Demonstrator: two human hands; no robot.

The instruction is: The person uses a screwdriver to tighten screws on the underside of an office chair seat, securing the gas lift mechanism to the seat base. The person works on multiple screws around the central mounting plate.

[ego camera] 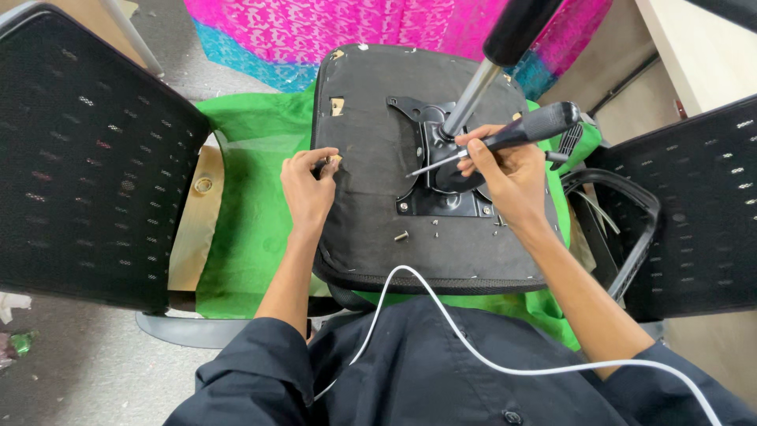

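Flanking the scene at far left, a black mesh chair back [87, 150] is seen beside a green cloth [252, 197]. Next, the left hand [309, 189] is pressed on the upturned black seat base [371, 205], its fingertips pinched together on a small part at the seat's edge. Loose screws [402, 235] lie on the seat below a black metal mounting plate [441, 201]. A chrome gas-lift column [473, 95] rises from the plate, partly hiding it. The right hand [509, 170] is clamped around a black-handled screwdriver [505, 138], tip at the plate. A second mesh panel [694, 205] stands at far right.
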